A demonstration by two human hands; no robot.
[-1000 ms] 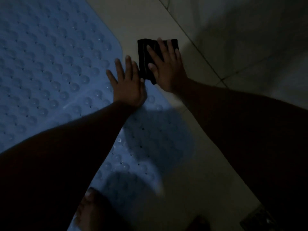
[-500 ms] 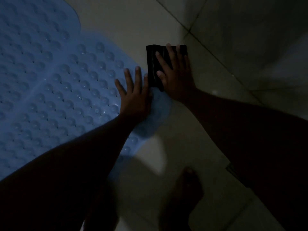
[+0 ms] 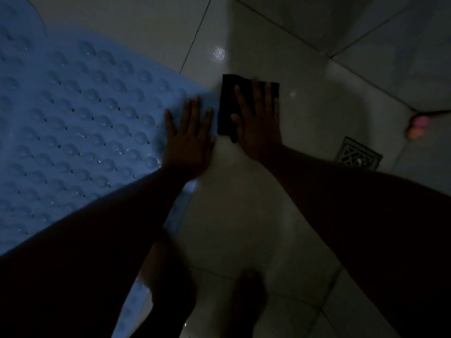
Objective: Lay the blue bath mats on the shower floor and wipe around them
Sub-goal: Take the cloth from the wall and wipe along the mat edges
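The blue rubber bath mat with raised bumps and small holes [image 3: 80, 132] lies flat on the pale glossy floor tiles [image 3: 244, 203], and its right edge runs just under the fingertips of my left hand [image 3: 188, 145]. Between that edge and my right hand [image 3: 258, 125] only a narrow strip of tile shows. Beyond my right fingertips the tile is open up to the grout line and the wall; to the right of them a square metal floor drain [image 3: 357, 154] sits well apart, and farther off a small pink and orange object [image 3: 246, 129] rests in the corner.

My left hand is flat, fingers spread, pressing the mat's edge down. My right hand is flat too, fingers slightly apart, pressing a dark folded cloth [image 3: 228, 111] onto the tile just beside the mat; the cloth sticks out past my fingertips and thumb.

Half a second ago the cloth overlapped the mat's corner; now it lies wholly on tile, and the drain has come into view.
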